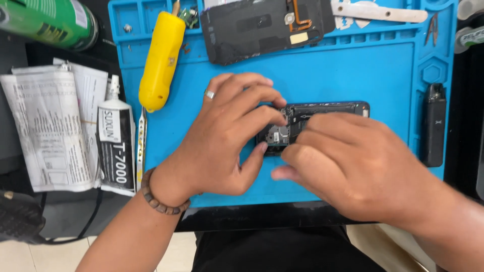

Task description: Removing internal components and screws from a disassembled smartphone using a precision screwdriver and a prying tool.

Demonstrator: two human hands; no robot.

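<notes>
- Working over an opened phone [322,115] lying flat on the blue mat [353,75], near its front edge.
- My left hand [222,146] pinches the phone's left end, fingers [262,118] curled closed on it.
- My right hand [353,166] covers the phone's lower edge; I cannot tell its grip.
- Yellow tool [160,60], detached back cover [262,27] and glue tube [115,141] lie apart.

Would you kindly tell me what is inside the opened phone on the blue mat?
The opened phone shows dark internal parts and a small metal piece. The left hand and right hand cover the rest.
</notes>
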